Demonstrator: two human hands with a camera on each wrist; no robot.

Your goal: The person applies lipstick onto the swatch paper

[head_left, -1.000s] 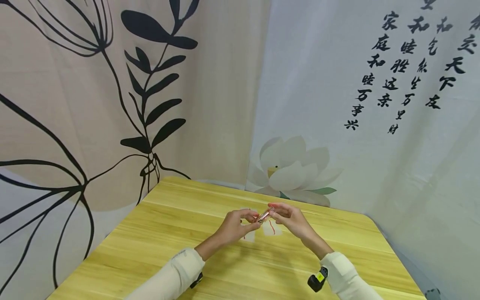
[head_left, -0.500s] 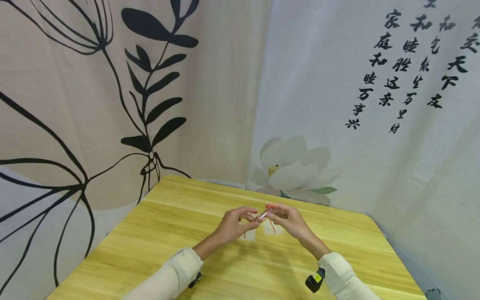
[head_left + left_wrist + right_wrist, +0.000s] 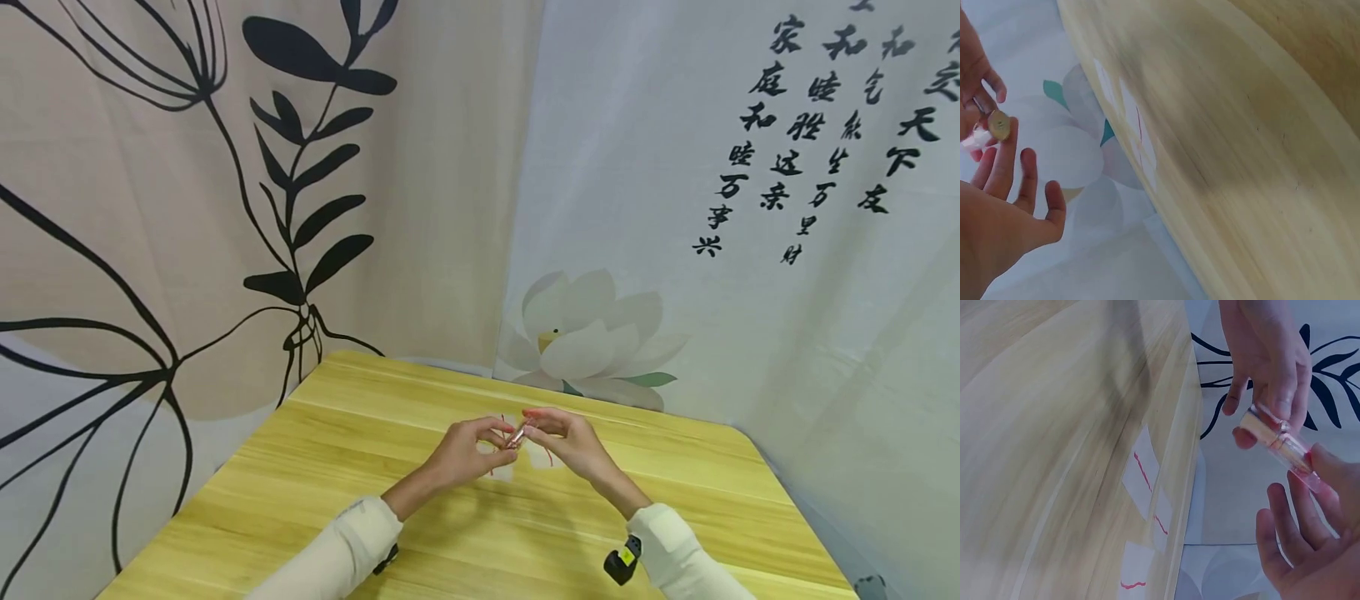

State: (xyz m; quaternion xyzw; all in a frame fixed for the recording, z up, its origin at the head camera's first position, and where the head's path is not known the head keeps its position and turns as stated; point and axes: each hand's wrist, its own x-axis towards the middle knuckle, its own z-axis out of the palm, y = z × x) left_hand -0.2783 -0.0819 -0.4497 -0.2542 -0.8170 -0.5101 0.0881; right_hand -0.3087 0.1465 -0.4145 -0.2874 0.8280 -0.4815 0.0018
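Note:
A lipstick tube (image 3: 1282, 444) with a gold part and a clear pinkish part is held up over the table, tilted, between both hands. My left hand (image 3: 457, 454) pinches its gold end with the thumb and fingers. The thumb and index finger of my right hand (image 3: 573, 442) pinch the clear end, the other fingers spread away in the right wrist view. From the left wrist, the round gold end (image 3: 999, 125) of the tube faces the camera. White paper pieces (image 3: 1141, 472) with red strokes lie on the table beneath and behind the hands.
The wooden table (image 3: 315, 467) reaches back to patterned curtains (image 3: 442, 208) with plant, lotus and character prints. Two further marked paper pieces, one at the near end (image 3: 1136, 572) of the row, lie close to the table's far edge. A black wrist camera (image 3: 622, 562) hangs under the right sleeve.
My right hand has moved slightly left, closer to my left hand, with the lipstick between them. The tube shows shorter between the fingers. Both hands keep their pinch.

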